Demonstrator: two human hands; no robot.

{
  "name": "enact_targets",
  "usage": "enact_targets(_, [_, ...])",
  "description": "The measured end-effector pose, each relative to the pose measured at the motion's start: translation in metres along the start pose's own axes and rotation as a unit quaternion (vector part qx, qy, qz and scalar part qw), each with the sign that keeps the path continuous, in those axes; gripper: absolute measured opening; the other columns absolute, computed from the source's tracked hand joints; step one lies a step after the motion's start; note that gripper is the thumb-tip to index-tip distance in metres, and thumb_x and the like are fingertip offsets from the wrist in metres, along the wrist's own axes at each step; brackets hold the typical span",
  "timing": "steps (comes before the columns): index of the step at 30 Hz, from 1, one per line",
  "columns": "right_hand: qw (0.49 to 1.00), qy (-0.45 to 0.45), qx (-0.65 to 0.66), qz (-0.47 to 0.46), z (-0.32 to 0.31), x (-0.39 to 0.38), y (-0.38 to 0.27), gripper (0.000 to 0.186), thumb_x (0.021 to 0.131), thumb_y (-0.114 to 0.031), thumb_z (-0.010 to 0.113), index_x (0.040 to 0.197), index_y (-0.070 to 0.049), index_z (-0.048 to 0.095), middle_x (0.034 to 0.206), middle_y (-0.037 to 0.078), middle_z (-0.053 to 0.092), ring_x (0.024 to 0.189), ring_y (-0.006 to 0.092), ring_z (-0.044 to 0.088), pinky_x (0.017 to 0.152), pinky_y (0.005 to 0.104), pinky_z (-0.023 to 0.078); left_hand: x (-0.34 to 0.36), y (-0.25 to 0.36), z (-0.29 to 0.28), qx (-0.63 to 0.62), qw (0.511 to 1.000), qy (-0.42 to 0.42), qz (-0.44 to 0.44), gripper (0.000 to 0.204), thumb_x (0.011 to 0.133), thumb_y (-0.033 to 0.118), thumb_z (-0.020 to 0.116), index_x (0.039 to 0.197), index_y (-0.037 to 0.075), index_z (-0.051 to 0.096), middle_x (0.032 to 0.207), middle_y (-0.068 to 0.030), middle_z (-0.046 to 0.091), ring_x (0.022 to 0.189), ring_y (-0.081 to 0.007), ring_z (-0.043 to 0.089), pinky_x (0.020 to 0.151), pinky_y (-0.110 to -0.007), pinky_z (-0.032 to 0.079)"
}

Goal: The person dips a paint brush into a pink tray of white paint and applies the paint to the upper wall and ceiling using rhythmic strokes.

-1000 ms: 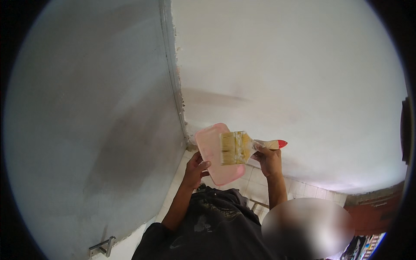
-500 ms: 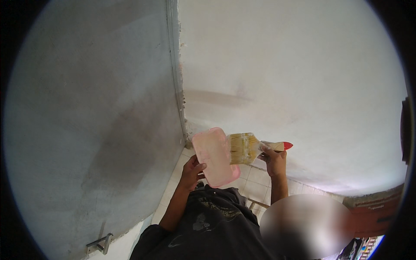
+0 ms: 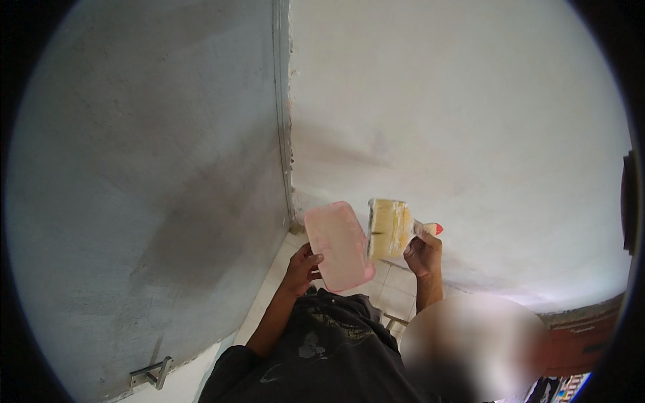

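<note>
My left hand (image 3: 302, 271) grips the left edge of a shallow pink plastic tray (image 3: 339, 245), thumb on top and fingers underneath. Inside the tray is a pale, whitish layer. A wide flat paintbrush (image 3: 390, 228) is closed in my right hand (image 3: 424, 254), which wraps round it near the ferrule. Its yellowish bristles carry white paint along their left edge, and its wooden handle ends in a red tip. The bristles stand just right of the tray's right edge; whether they touch it I cannot tell.
A grey-blue wall or door panel (image 3: 161, 174) rises at left, meeting a whitish wall (image 3: 457, 121) at a rough corner edge. A metal handle (image 3: 151, 373) juts out at lower left. Pale floor tiles (image 3: 396, 285) lie below. Something reddish-brown (image 3: 584, 342) stands at lower right.
The paintbrush has shifted right, off the tray's edge, and turned so its bristles show broader. The tray has moved slightly right in the picture, as the whole view also shifted.
</note>
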State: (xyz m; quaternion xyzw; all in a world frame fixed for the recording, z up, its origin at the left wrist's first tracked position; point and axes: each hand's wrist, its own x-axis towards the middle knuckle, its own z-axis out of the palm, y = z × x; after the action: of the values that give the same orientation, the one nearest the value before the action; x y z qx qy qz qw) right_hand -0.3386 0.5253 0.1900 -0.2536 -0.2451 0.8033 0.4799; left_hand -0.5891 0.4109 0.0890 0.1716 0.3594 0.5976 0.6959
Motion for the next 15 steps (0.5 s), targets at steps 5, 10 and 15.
enact_targets(5, [0.973,0.091,-0.081,-0.195,0.041,0.012,-0.017,0.033,0.084,-0.008,0.058,0.111,0.010,0.051,0.104,0.017,0.060,0.092,0.0277,0.063,0.080,0.0355,0.053,-0.002,-0.002,-0.005,-0.004,0.999,0.039,-0.010,0.056,0.080,0.021,0.064,0.128,0.003,0.040,0.110,-0.0108,0.056,0.093,-0.0240,0.061,0.075,-0.041,0.054])
enact_targets(10, [0.687,0.127,-0.535,-0.476,0.063,0.054,-0.014,0.027,0.080,-0.005,0.066,0.103,0.005,0.057,0.102,0.014,0.062,0.091,0.0293,0.063,0.077,0.0354,0.054,-0.011,-0.006,-0.030,0.011,0.995,0.097,-0.007,0.058,0.079,0.022,0.064,0.128,0.003,0.039,0.113,-0.0109,0.054,0.095,-0.0250,0.060,0.076,-0.042,0.054])
enact_targets(15, [0.375,-0.022,-0.728,-0.574,0.004,0.129,0.025,0.036,0.069,-0.003,0.068,0.104,-0.002,0.059,0.104,0.016,0.060,0.090,0.0333,0.063,0.071,0.0374,0.055,-0.023,-0.008,-0.046,-0.011,0.994,0.113,-0.006,0.061,0.077,0.025,0.065,0.128,0.004,0.039,0.113,-0.0108,0.053,0.096,-0.0252,0.060,0.076,-0.041,0.054])
